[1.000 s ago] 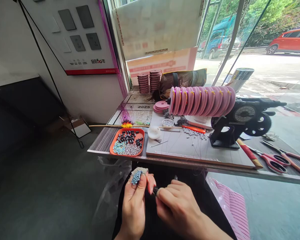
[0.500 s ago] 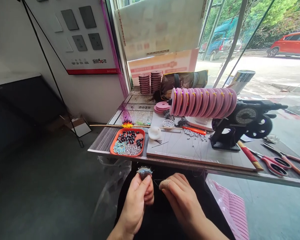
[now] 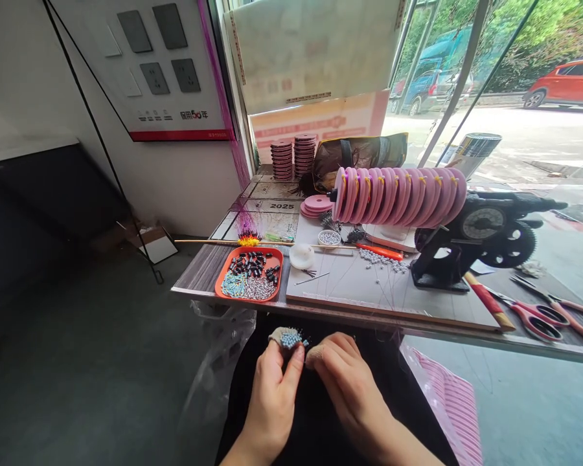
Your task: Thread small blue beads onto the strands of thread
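Over my lap, my left hand (image 3: 276, 388) is closed around a bundle of small light-blue tubes (image 3: 291, 338), their ends fanned upward with fine wire-like tips. A pale finger wrap covers a fingertip behind the bundle. My right hand (image 3: 347, 378) is pinched just right of the bundle, its fingertips almost touching it. What those fingertips hold is too small to make out. On the table edge ahead, an orange tray (image 3: 249, 275) holds black pieces, light-blue tubes and silvery beads.
A winder (image 3: 480, 226) carries a row of pink foam spools (image 3: 401, 197). Pink-handled scissors (image 3: 539, 320) and pliers (image 3: 571, 307) lie at the right. A white round lid (image 3: 302, 257), a bead dish (image 3: 329, 239) and an orange-handled tool (image 3: 379, 252) rest on the board (image 3: 340, 291).
My left hand has tilted the bundle, so the light-blue tube ends now face me. My right fingertips have come closer to it; the thin line seen between the hands no longer shows.
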### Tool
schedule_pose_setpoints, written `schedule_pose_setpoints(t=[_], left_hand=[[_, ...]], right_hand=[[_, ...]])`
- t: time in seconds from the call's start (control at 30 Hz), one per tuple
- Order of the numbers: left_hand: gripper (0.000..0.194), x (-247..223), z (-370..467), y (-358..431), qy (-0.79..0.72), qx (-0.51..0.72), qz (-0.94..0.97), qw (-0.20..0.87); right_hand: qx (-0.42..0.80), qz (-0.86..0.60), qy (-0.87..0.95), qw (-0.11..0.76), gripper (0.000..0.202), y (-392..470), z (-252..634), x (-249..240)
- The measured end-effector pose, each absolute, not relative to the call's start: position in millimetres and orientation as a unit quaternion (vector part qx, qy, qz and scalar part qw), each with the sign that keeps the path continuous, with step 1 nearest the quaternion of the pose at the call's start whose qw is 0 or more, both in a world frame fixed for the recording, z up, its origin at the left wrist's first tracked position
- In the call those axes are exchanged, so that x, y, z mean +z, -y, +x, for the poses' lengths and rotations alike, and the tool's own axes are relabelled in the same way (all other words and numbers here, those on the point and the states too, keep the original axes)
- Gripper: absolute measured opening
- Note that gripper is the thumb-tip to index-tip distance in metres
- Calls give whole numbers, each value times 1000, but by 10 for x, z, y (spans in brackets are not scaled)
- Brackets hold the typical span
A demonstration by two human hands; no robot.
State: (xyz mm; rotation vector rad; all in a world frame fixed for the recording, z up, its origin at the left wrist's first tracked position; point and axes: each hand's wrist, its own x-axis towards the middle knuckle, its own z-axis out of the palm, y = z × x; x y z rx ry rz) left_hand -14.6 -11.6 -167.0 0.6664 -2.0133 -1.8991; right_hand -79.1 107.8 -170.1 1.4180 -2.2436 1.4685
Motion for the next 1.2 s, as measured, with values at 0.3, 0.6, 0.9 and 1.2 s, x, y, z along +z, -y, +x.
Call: schedule_pose_setpoints(t=[0.3, 0.6, 0.9, 1.2], left_hand=[[20, -1589, -121, 86, 791, -545, 224, 166], [15, -1628, -101, 95, 797, -518, 233, 205], [15, -1601, -128, 74, 815, -498, 209, 211], [14, -1595, -135, 72, 810, -505, 205, 215]], right_hand=[[487, 457, 743, 44, 20, -1074, -801, -1696], [496, 448, 744, 31, 20, -1083, -785, -1682], [499, 456, 737, 17, 21, -1088, -790, -1653], [501, 452, 738, 8, 22, -1091, -788, -1627]])
